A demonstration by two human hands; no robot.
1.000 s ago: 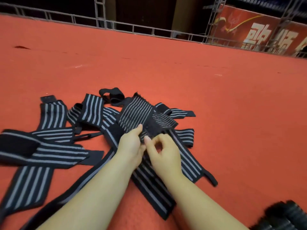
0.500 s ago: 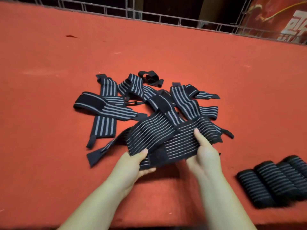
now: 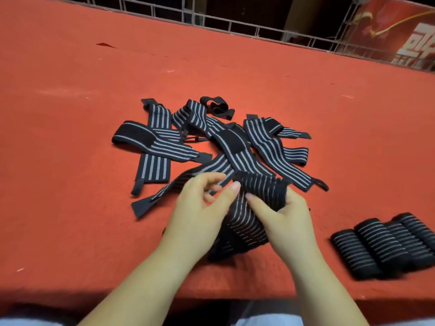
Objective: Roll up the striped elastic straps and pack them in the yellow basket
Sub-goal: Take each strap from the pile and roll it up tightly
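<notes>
Near edge of the red table (image 3: pixel 70 208): right hand (image 3: pixel 286 222) grips a striped strap (image 3: pixel 254 208), fingers curled round its rolled top. Left hand (image 3: pixel 200 212) pinches the roll's left end, thumb touching. Four rolled straps (image 3: pixel 386 245) side by side toward the near right corner. Beyond, mid-table, loose straps (image 3: pixel 211 142) piled crisscross.

We look down on a desk (image 3: pixel 70 95) covered in red-orange felt. Along its far edge runs a grey metal lattice rail (image 3: pixel 211 20), with darkness beyond it. At the upper right hangs a red banner (image 3: pixel 404 36) with pale lettering.
</notes>
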